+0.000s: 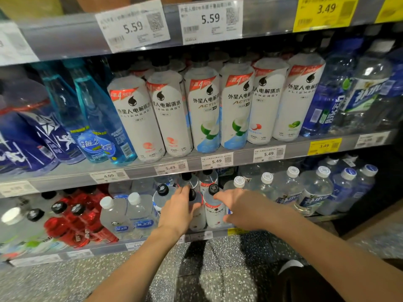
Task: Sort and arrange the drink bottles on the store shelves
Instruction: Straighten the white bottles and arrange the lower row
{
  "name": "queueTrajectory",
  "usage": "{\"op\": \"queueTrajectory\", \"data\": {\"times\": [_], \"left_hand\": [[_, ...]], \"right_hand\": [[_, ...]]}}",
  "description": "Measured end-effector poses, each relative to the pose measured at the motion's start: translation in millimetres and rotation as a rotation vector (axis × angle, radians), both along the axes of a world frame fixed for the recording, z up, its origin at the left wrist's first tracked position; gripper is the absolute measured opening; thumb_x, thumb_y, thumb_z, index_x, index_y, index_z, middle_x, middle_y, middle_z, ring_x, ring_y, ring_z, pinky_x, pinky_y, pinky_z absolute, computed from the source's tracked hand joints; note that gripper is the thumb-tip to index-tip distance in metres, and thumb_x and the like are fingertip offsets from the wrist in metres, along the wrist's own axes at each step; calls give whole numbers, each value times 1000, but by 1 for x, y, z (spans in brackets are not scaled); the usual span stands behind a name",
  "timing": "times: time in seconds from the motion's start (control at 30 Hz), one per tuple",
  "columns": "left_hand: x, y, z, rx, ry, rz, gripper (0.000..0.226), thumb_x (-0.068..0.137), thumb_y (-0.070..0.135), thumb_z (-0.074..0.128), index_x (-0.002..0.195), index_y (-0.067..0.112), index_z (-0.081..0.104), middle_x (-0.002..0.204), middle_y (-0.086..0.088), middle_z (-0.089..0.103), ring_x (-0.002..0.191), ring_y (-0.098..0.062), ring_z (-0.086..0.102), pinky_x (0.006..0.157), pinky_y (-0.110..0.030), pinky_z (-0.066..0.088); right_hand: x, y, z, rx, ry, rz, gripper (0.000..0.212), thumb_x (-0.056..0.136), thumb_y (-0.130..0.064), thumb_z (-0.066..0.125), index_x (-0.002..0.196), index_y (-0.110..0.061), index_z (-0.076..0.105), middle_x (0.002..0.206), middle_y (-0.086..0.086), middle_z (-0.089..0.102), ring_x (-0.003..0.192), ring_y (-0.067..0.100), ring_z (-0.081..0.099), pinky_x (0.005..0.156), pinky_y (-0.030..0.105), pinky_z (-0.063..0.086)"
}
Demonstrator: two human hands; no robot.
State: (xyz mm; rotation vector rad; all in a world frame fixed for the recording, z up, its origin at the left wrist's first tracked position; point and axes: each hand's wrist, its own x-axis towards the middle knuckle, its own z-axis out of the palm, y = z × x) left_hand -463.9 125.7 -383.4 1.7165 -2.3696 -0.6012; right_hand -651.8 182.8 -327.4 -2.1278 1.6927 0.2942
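On the lower shelf (152,245), the left hand (177,211) wraps a black-capped white-labelled bottle (194,211), while the right hand (242,207), fingers loosely spread, rests against a second black-capped white-labelled bottle (214,205) just beside it.

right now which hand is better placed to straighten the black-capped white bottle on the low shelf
Right, probably. The right hand has its fingertips at the bottle, by its cap. The left hand is wrapped around the neighbouring bottle.
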Motion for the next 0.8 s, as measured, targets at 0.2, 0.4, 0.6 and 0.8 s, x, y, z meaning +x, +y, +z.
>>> {"op": "queueTrajectory", "data": {"times": [0.2, 0.4, 0.6, 0.8], "left_hand": [[1, 11, 2, -61, 1, -4, 21, 97, 31, 60, 96, 17, 44, 110, -6, 58, 96, -30, 62, 71, -37, 44], [10, 16, -1, -153, 36, -3, 16, 97, 26, 59, 104, 17, 47, 108, -2, 56, 94, -25, 61, 70, -35, 45], [9, 19, 40, -266, 243, -50, 19, 98, 29, 58, 101, 12, 50, 97, -1, 49, 83, -27, 53, 74, -39, 44], [10, 29, 99, -361, 308, -70, 20, 98, 39, 53, 102, 20, 46, 98, 4, 49, 85, -24, 55, 71, -45, 47]], "right_hand": [[3, 1, -5, -42, 33, 32, 48, 97, -38, 53, 140, -22, 38, 135, 9, 52, 116, 31, 57, 86, 41, 52], [6, 1, -5, -67, 20, 50, 39, 97, -35, 55, 130, -17, 44, 122, 10, 57, 107, 32, 59, 76, 38, 48], [11, -2, -7, -31, -163, -50, 64, 93, -35, 62, 147, -23, 31, 135, 10, 53, 116, 29, 57, 95, 45, 51], [21, -12, 2, -167, -653, -206, 83, 75, -37, 81, 144, -41, 37, 131, -16, 56, 122, 5, 53, 103, 28, 46]]}}
